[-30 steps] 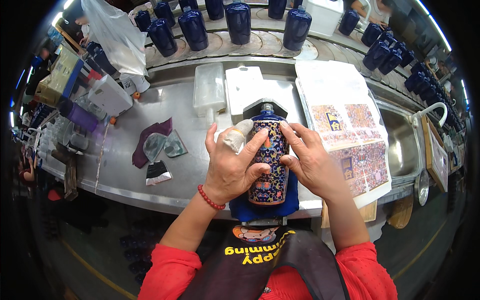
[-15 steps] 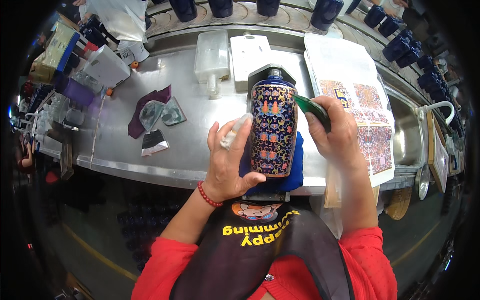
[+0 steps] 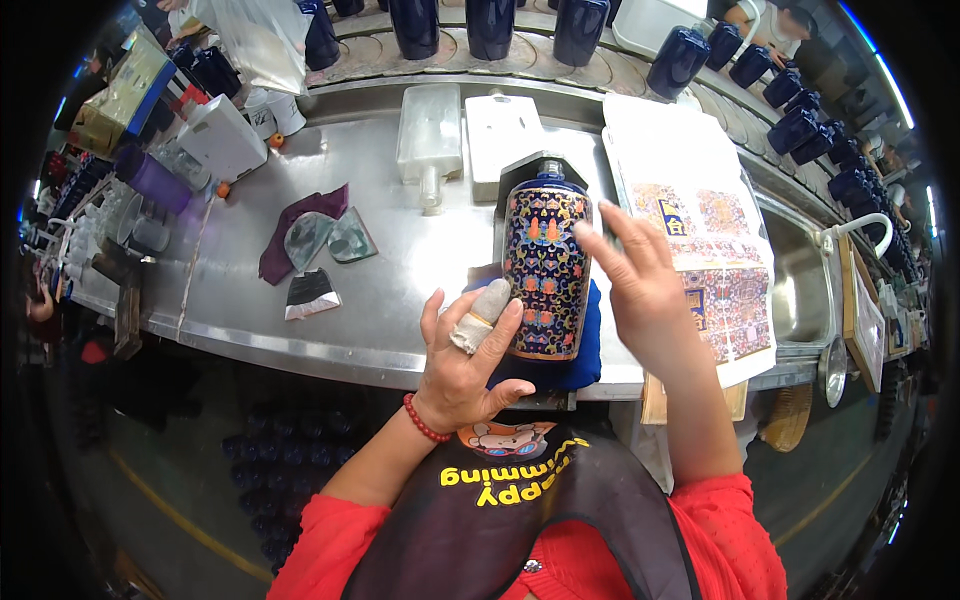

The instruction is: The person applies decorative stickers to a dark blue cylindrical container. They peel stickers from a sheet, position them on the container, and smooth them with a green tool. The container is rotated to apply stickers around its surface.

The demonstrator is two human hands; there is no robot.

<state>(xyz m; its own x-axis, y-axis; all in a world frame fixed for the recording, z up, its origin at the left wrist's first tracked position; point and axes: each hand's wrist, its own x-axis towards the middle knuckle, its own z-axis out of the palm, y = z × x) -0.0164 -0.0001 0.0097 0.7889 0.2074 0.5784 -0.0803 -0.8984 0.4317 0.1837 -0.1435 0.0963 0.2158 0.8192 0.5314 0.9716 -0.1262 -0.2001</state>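
Observation:
A dark blue bottle [image 3: 546, 270] with a colourful floral pattern lies on its back, neck pointing away from me. Under its lower end is a blue cloth [image 3: 590, 345], and a dark angular support [image 3: 512, 180] shows around its neck. My left hand [image 3: 465, 345] is open at the bottle's left edge, fingers apart. One of its fingers wears a greyish cover [image 3: 488, 302] held by a band. My right hand [image 3: 645, 285] is at the bottle's upper right side, fingers stretched and slightly blurred. I see nothing in it; the green scraper is not visible.
Printed pattern sheets [image 3: 725, 215] lie on the right, before a sink [image 3: 805, 285]. Purple and green scraps [image 3: 330, 237] are on the steel table at left. A clear bottle [image 3: 429, 135] and a white block [image 3: 500, 140] stand behind. Blue bottles [image 3: 490, 28] line a conveyor beyond.
The green scraper that was in my right hand is out of sight, and that hand's fingers have straightened. My left hand has shifted slightly toward me along the bottle. The whole view has moved a little.

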